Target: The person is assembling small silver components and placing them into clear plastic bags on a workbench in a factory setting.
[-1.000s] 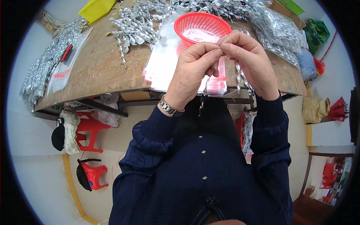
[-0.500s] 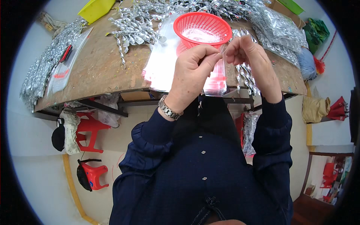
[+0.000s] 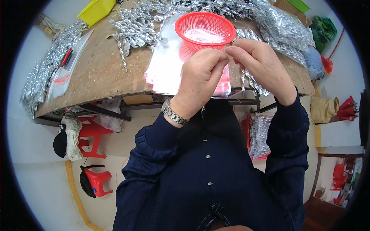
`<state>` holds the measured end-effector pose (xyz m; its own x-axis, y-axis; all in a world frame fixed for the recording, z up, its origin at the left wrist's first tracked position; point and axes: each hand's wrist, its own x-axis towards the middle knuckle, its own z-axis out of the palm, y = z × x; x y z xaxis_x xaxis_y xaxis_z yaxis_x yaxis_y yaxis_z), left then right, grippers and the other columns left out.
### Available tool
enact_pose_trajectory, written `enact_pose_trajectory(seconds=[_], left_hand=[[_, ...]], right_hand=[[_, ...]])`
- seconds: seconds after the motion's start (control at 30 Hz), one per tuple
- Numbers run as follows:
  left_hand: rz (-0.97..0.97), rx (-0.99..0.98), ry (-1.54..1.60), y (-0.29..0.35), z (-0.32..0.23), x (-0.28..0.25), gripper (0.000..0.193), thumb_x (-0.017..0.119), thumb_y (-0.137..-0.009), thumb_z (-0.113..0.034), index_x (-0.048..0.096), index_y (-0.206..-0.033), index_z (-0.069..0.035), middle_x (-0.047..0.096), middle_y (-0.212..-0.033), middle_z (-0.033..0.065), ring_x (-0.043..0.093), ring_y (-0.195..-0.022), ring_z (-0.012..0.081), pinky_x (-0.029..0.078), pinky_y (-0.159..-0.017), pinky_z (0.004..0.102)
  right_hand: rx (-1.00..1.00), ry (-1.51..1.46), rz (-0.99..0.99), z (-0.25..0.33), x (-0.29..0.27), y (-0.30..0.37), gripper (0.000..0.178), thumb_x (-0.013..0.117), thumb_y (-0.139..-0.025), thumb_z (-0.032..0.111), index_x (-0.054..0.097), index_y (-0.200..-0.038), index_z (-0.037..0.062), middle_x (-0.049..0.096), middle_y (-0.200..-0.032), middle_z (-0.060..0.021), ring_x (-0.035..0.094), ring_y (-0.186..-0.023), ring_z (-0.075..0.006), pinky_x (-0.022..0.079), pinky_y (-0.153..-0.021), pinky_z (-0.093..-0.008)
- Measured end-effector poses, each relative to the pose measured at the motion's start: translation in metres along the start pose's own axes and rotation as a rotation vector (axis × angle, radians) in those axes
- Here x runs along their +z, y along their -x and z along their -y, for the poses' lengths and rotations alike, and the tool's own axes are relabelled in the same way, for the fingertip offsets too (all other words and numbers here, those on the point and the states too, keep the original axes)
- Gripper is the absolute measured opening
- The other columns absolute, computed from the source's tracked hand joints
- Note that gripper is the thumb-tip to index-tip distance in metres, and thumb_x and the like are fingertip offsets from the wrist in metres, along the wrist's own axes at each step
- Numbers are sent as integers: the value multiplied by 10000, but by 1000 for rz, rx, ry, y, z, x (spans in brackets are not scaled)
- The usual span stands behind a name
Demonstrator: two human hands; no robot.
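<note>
My left hand (image 3: 200, 79), with a metal watch (image 3: 174, 113) on its wrist, is closed in a pinch in front of the red mesh basket (image 3: 235, 32). My right hand (image 3: 260, 61) pinches thumb to forefinger just beside it, the fingertips of both nearly touching. Whatever lies between the fingertips is too fine to make out. Below my left hand a small shiny bit (image 3: 202, 112) shows against the dark trousers. Fine whitish strands (image 3: 204, 35) lie in the basket. Under my hands is a stack of clear plastic bags (image 3: 163, 73) with pinkish-red edges.
Twisted silver strips (image 3: 135, 29) are heaped across the wooden table (image 3: 104, 73). Packed silver strips (image 3: 285, 30) lie at the right. On the left are a red-handled tool (image 3: 66, 57), silver tinsel (image 3: 42, 71) and a yellow bin (image 3: 96, 11). Red stools (image 3: 99, 181) stand on the floor.
My right hand has turned and its loosely parted fingers have come together in a pinch against the left fingertips. My left hand has shifted very little.
</note>
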<state>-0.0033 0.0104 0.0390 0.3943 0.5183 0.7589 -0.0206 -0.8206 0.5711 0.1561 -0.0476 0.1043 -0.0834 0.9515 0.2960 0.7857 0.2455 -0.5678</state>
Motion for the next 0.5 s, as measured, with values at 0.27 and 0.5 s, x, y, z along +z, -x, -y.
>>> enact_pose_trajectory(seconds=[0.27, 0.5], left_hand=[[-18, -84, 106, 3, 4, 2, 76, 608, -854, -23, 624, -912, 23, 606, -771, 60, 551, -671, 112, 440, -606, 235], [38, -463, 581, 6, 8, 3, 113, 570, -900, -59, 633, -958, 15, 585, -753, -1, 511, -643, 57, 418, -583, 193]], right_hand=[[-3, -48, 11, -1, 1, 2, 214, 498, -931, 164, 551, -835, -21, 507, -671, -19, 478, -631, -87, 400, -579, -240], [71, -289, -8, -11, 0, 4, 201, 521, -922, 164, 583, -862, -18, 587, -722, -57, 556, -689, -113, 442, -617, -255]])
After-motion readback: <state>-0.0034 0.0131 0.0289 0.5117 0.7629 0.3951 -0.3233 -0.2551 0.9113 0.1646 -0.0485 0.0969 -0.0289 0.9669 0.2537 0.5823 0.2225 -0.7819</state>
